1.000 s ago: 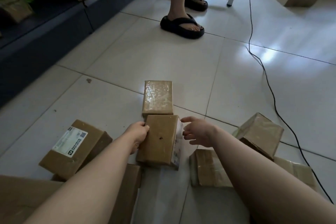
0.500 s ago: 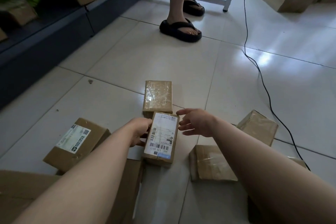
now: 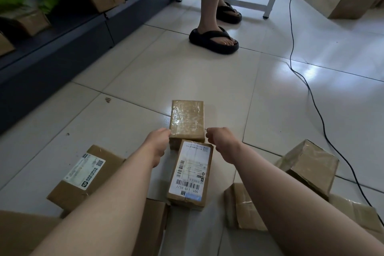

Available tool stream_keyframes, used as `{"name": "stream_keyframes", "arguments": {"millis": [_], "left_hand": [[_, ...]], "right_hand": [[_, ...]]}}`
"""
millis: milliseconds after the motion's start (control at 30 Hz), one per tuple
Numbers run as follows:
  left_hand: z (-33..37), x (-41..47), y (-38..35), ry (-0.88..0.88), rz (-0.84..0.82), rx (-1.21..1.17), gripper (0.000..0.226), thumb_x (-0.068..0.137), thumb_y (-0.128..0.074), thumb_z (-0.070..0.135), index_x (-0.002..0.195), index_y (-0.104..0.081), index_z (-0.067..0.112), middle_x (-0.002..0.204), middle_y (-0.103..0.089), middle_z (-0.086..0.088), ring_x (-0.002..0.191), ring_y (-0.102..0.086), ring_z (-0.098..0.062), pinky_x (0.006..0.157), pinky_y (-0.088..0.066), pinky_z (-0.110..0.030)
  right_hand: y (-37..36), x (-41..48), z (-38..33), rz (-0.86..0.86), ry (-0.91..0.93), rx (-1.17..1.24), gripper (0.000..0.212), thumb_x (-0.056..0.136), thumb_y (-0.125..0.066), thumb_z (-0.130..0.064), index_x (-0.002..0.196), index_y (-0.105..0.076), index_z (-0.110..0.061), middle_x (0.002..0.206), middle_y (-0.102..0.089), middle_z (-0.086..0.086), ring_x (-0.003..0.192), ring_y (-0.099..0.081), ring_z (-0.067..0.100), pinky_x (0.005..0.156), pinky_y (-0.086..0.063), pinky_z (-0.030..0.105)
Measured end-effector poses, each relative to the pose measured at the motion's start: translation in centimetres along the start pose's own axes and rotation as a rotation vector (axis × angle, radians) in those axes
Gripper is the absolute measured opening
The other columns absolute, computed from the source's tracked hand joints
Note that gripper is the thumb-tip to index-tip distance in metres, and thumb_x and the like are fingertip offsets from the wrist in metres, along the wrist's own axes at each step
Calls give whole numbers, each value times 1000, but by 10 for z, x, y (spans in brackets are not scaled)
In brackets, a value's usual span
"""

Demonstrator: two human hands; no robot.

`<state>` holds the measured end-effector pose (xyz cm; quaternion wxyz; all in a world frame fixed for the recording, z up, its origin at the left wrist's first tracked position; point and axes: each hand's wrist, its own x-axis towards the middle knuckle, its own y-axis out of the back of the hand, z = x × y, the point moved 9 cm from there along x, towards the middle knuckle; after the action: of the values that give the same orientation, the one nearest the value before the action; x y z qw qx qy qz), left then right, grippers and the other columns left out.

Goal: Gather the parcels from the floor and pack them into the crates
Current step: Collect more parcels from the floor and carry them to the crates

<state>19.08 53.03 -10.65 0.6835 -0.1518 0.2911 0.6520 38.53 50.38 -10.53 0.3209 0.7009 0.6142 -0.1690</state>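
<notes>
Ideally, the curled left grip [image 3: 159, 141] and right grip [image 3: 220, 139] squeeze the taped parcel [image 3: 187, 122] evenly; whether either is pinching it yet cannot be told.

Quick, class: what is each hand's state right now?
Left hand: against the taped parcel, at its near corner; grip cannot be told.
Right hand: fingers curled beside that parcel; hold cannot be told.

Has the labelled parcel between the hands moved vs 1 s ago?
Yes. The labelled parcel has flipped from brown face up to label up and now lies flat, still on the near side of the taped parcel.
</notes>
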Motion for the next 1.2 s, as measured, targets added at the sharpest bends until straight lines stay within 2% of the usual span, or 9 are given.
{"name": "stream_keyframes", "arguments": {"millis": [67, 133, 233, 500, 733, 833, 933, 1133, 1200], "left_hand": [[3, 2, -1, -4, -9, -38, 18, 100, -45, 19, 91, -61, 20, 87, -54, 0, 69, -38, -10, 60, -28, -29], [12, 5, 2, -54, 1, -101, 18, 102, -44, 25, 98, -61, 21, 96, -60, 6, 88, -52, -12, 80, -36, -32], [23, 9, 10, -115, 32, -135, 41, 102, -44, 39, 140, -44, 22, 132, -54, 0, 129, -46, -21, 105, -32, -41], [31, 3, 13, -131, 8, -251, 49, 88, -57, 58, 118, -49, 20, 125, -60, -5, 119, -54, -23, 97, -37, -41], [41, -10, 36, -55, 128, -316, 113, 45, -76, 75, 135, -40, 18, 123, -59, -6, 111, -55, -29, 85, -43, -48], [43, -21, 30, -27, 2, -339, 83, 60, -64, 71, 126, -54, 22, 112, -65, -11, 103, -59, -28, 75, -48, -37], [42, -34, 26, 50, -127, -459, 45, 80, -54, 59, 103, -64, 21, 96, -62, -11, 93, -56, -27, 80, -46, -37], [42, -58, 24, 133, -366, -604, 61, 75, -54, 60, 115, -66, 16, 115, -55, -18, 102, -55, -37, 90, -47, -48], [40, -63, 25, 145, -416, -527, 68, 78, -48, 62, 124, -64, 15, 123, -57, -21, 110, -55, -42, 96, -45, -53]], "right_hand": [[-2, 6, -4, -10, 16, 61, 27, 96, -46, -14, 105, -67, 0, 111, -66, 18, 105, -60, 33, 82, -41, 37], [-1, 3, -18, -22, 90, 113, 30, 98, -45, -11, 115, -69, -4, 128, -64, 12, 125, -55, 25, 102, -39, 40], [-2, -8, -44, -59, 226, 131, 36, 102, -39, -8, 126, -65, -13, 139, -56, 4, 134, -44, 20, 112, -29, 40], [-14, -24, -80, -106, 393, 196, 37, 102, -38, -4, 124, -66, -12, 139, -55, 5, 132, -44, 15, 109, -31, 28], [-15, -39, -87, -82, 461, 292, 25, 90, -55, -4, 104, -76, -3, 119, -69, 1, 121, -58, 16, 113, -37, 32], [-7, -47, -92, -47, 483, 387, 29, 96, -47, 4, 108, -71, -5, 110, -73, 7, 106, -69, 16, 106, -47, 32], [-1, -47, -88, -39, 345, 550, 27, 101, -43, -11, 118, -64, -7, 122, -65, 15, 111, -65, 27, 107, -46, 40], [-3, -65, -82, -121, 192, 555, 22, 104, -39, -22, 113, -59, -24, 137, -50, 21, 126, -51, 35, 111, -38, 52], [-4, -71, -87, -173, 196, 591, 33, 104, -39, -23, 135, -48, -23, 129, -57, 18, 121, -57, 36, 103, -45, 56]]}}
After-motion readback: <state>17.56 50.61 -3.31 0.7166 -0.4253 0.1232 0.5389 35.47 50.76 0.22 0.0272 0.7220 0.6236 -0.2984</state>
